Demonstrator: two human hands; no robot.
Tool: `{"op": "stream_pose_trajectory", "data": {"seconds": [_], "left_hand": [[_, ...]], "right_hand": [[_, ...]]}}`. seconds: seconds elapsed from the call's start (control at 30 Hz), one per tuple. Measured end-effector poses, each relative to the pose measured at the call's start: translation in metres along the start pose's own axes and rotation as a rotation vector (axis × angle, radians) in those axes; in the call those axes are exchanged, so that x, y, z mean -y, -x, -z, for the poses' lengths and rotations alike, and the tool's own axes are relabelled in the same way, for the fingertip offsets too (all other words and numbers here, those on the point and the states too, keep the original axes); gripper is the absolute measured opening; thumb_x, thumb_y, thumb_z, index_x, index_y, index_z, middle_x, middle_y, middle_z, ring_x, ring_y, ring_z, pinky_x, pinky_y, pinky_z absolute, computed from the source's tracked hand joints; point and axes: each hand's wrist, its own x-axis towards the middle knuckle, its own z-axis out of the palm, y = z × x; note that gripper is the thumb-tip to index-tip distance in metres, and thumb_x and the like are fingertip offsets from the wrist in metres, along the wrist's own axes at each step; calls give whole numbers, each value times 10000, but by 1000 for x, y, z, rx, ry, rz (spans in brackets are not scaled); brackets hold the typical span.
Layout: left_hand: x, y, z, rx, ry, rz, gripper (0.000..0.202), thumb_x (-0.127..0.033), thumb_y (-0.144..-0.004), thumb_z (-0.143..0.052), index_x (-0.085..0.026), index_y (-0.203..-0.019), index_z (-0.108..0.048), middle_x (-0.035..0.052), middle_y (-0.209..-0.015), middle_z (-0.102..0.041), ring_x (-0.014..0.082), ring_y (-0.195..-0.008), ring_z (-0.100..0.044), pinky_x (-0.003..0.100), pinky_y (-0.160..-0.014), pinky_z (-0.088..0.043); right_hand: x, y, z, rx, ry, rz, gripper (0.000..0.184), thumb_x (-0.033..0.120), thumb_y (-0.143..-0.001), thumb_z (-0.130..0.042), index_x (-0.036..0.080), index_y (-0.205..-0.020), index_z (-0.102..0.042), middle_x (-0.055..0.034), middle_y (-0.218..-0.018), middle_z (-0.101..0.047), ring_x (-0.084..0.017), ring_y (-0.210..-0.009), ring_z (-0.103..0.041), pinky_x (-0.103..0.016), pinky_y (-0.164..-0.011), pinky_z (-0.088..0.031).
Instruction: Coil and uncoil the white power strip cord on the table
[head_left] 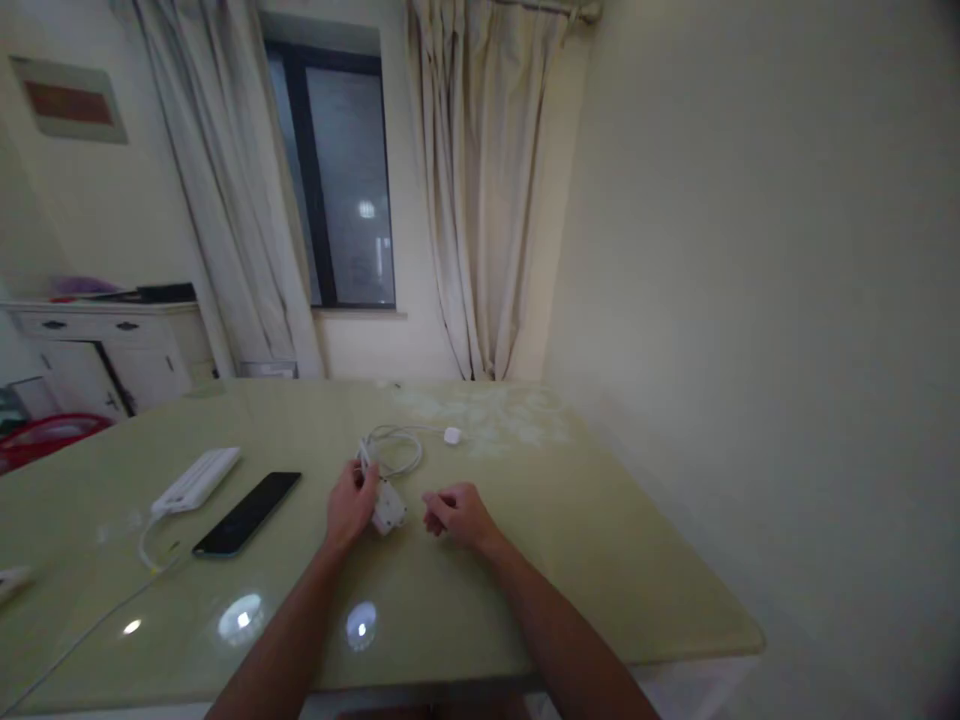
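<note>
My left hand [352, 505] is closed around the cord end of a small white power strip [389, 508], which is tilted just above or on the table; I cannot tell which. From that end a white cord [409, 466] runs in loose loops across the tabletop behind the hand. Its white plug [452, 436] lies farther back and to the right. A short gap to the right of the strip, my right hand [461, 514] is closed with its fingers curled and thumb against them. Whatever it pinches, if anything, is too small or hidden to make out.
A black phone [247, 513] lies left of my left arm on the glossy table [600, 560]. Beside it is a white power bank-like block [197, 480] with a white cable. Another white object [13, 580] sits at the left edge. A wall [750, 350] borders the table's right side.
</note>
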Motion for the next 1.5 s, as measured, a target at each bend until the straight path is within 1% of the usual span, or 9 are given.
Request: {"op": "stream_pose_trajectory", "data": {"seconds": [0.2,0.5,0.7,0.83,0.93,1.07,1.23,1.4,1.5], "left_hand": [[-3,5,-9,228,300,-94,522,-691,-810,-550,-183,-914,-607,9,-729,-634,187,-660,-591,287,-607,-455],[-18,14,-4,409,482,54,523,-677,-727,-682,-164,-797,-609,-21,-659,-578,128,-563,-520,236,-522,-386],[-12,11,-2,389,557,95,551,-655,-708,-719,-152,-924,-657,-4,-727,-636,118,-562,-528,222,-513,-371],[-9,4,2,388,436,19,634,-670,-731,-682,-142,-1082,-696,52,-855,-701,168,-667,-608,254,-565,-443],[-4,-4,7,274,290,-122,588,-658,-740,-668,-152,-1032,-738,87,-1006,-710,230,-890,-663,314,-749,-532],[7,-14,15,88,86,-219,518,-612,-808,-589,-163,-1012,-745,114,-1055,-694,266,-987,-661,403,-918,-526],[1,-1,21,-245,-428,-367,413,-334,-962,-437,-186,-1263,-677,165,-1209,-666,332,-1128,-591,512,-1013,-422],[-34,28,-9,-25,-495,-606,392,-329,-996,-421,-185,-1267,-663,149,-1187,-704,313,-1159,-597,467,-1050,-374],[-47,38,-36,171,-455,-530,464,-452,-996,-431,-145,-1299,-601,166,-1202,-700,302,-1137,-630,420,-1003,-418]], "right_hand": [[1,-1,4,-14,-14,22,570,656,-867,-559,147,-645,-693,-34,-590,-663,-110,-509,-599,-210,-537,-470],[13,-5,52,-391,-220,65,632,725,-848,-523,127,-742,-701,-115,-723,-720,-175,-624,-670,-290,-635,-544],[-1,0,91,-712,337,-131,423,495,-909,-462,155,-960,-709,-127,-987,-736,-223,-909,-678,-318,-793,-509],[-14,4,91,-581,754,-284,400,328,-839,-618,141,-1187,-674,-169,-1162,-698,-269,-1086,-626,-329,-893,-452],[-21,4,83,-485,814,-320,358,192,-820,-607,148,-1165,-691,-157,-1126,-713,-248,-1039,-641,-297,-848,-443],[-24,-2,78,-388,584,-231,299,134,-774,-600,181,-1024,-756,-81,-976,-752,-198,-885,-666,-257,-762,-444],[-20,-8,78,-361,259,-51,384,295,-779,-653,169,-1124,-763,-25,-804,-723,-156,-714,-613,-258,-702,-460],[-9,-2,81,-275,128,22,437,377,-761,-671,161,-1128,-773,9,-682,-665,-127,-627,-525,-258,-650,-435],[-4,3,83,-179,55,43,446,391,-736,-720,169,-1119,-777,-3,-715,-685,-127,-637,-524,-257,-642,-428]]}}
